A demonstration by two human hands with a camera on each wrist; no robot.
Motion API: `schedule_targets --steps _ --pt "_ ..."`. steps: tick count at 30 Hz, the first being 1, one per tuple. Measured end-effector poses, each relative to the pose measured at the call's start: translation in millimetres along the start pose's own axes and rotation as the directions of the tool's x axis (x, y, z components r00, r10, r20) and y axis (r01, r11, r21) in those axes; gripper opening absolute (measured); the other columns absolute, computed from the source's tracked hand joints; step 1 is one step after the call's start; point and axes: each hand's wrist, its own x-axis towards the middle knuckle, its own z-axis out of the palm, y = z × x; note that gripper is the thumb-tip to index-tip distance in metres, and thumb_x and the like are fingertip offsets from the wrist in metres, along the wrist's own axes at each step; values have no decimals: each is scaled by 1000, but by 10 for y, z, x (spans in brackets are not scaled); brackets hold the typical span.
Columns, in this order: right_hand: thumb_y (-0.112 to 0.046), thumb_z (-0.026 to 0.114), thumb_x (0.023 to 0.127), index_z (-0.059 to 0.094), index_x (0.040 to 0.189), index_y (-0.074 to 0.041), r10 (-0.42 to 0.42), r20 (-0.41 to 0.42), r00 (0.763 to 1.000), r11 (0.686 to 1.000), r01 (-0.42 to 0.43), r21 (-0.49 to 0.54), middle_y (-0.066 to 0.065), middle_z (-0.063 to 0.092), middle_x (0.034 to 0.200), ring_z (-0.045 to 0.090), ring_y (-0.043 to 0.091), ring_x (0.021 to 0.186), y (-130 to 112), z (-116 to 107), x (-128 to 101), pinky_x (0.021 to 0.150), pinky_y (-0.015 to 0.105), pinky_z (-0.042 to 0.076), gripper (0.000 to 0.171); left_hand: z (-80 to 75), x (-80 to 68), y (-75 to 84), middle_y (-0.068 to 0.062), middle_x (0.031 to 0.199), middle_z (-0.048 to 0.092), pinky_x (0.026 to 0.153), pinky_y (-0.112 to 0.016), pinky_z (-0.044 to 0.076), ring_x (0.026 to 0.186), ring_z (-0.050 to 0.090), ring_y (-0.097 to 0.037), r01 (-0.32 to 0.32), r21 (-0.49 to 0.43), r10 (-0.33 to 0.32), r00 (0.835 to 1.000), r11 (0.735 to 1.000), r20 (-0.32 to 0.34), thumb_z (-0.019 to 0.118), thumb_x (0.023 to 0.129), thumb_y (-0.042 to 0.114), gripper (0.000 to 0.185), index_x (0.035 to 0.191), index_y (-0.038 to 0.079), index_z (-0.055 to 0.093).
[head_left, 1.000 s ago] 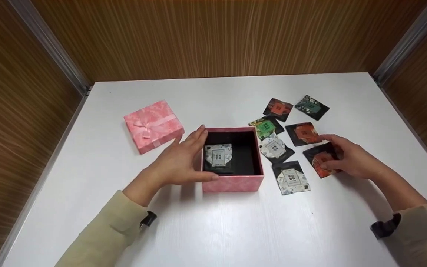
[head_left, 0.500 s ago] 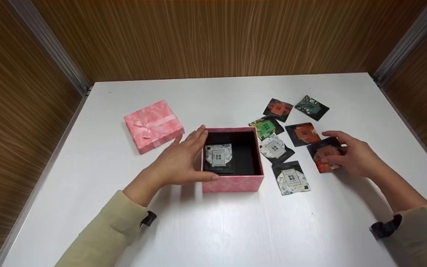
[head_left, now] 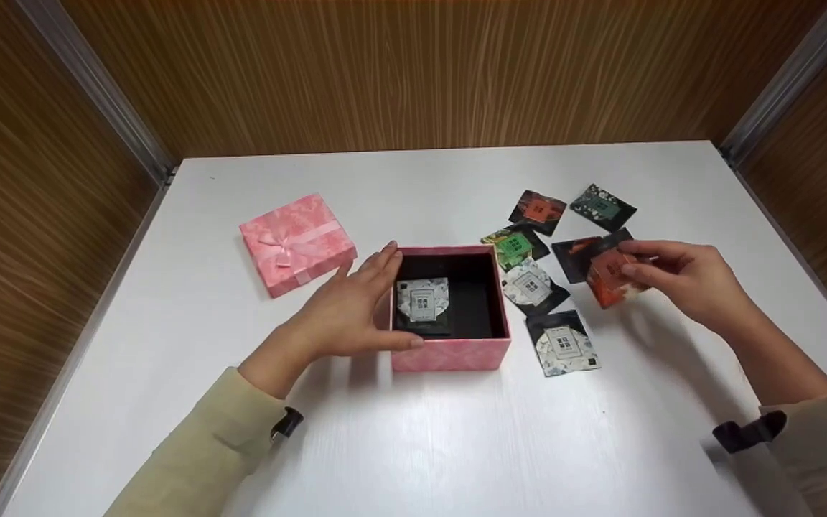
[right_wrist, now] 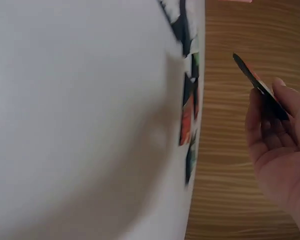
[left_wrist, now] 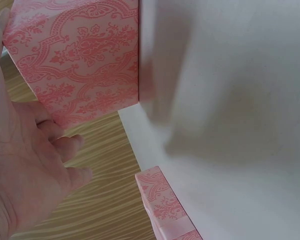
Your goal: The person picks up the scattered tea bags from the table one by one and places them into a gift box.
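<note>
My left hand (head_left: 345, 312) rests on the left side of an uncovered pink box (head_left: 449, 355), fingers straight at its back left corner and thumb along the front rim. The left wrist view shows the same hand (left_wrist: 30, 155) against the patterned wall of the box (left_wrist: 85, 60). Inside lies a white and black sachet (head_left: 423, 305), on the left of the dark floor. Between thumb and fingers my right hand (head_left: 693, 283) pinches a red and black sachet (head_left: 609, 269), held raised and tilted; it partly hides another red sachet (head_left: 571, 255). In the right wrist view the pinched sachet (right_wrist: 257, 82) appears edge-on.
Two white sachets (head_left: 564, 345) and a green one (head_left: 514, 246) lie close to the box's right side. Farther back are a red sachet (head_left: 539, 211) and a dark green one (head_left: 604, 207). A pink lid (head_left: 298, 244) with a bow lies at the left. Wood-grain panels surround the white table (head_left: 421, 452).
The right hand has lifted the red and black sachet off the table and moved it slightly back and left, over the neighbouring red sachet. Left hand and box have stayed put.
</note>
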Motion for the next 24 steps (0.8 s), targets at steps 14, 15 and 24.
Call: schedule_targets --steps 14,15,24 --pt "2 81 92 67 139 5 -177 101 979 980 166 107 12 77 105 75 7 87 -819 462 59 76 21 62 49 3 -4 0 -7 178 8 131 -50 5 163 10 -18 5 -9 -5 1000 1000 -2 56 81 93 132 170 6 12" --pt "2 81 92 67 139 5 -178 110 978 980 165 115 15 77 106 75 7 88 -876 513 66 76 21 62 50 4 -4 -1 -7 178 7 131 -50 4 163 10 -17 5 -8 -5 1000 1000 -1 55 81 94 132 170 6 12" --pt "-6 83 93 69 139 1 -178 213 961 984 167 68 17 76 114 75 16 95 -1219 985 178 76 21 61 49 2 0 2 -6 178 6 131 -52 5 162 13 -20 14 -11 -13 1000 1000 4 53 80 96 133 170 7 12"
